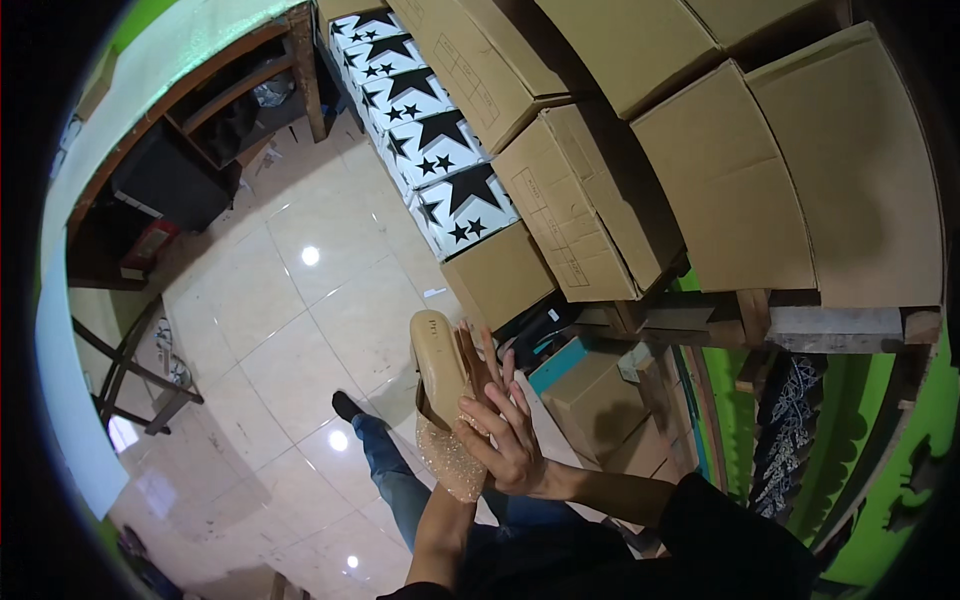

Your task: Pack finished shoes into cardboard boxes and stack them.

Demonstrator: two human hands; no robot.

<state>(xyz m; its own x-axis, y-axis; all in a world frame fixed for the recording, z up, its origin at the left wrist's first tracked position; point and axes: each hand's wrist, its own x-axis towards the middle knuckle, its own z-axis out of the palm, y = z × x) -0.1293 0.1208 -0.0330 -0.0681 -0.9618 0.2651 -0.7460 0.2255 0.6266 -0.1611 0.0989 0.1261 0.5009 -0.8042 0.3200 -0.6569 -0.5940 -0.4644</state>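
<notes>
A beige mule [436,365] with a glittery, sparkling toe band [450,462] is held up in front of me, its smooth insole facing up and its heel end pointing away. My left hand [484,355] supports it from beneath and along its right side; the stretched fingers show past the edge, while the palm is hidden behind the shoe. Across the shoe's right side lies my right hand [510,445], fingers apart and touching near the toe band and the left hand's fingers.
Stacked brown cartons [585,200] fill the right side on a wooden rack. White boxes with black stars [455,195] stand in a row beside them. At the left are a wooden table [310,80] and a dark chair frame [130,375]. Below is a pale tiled floor [270,330].
</notes>
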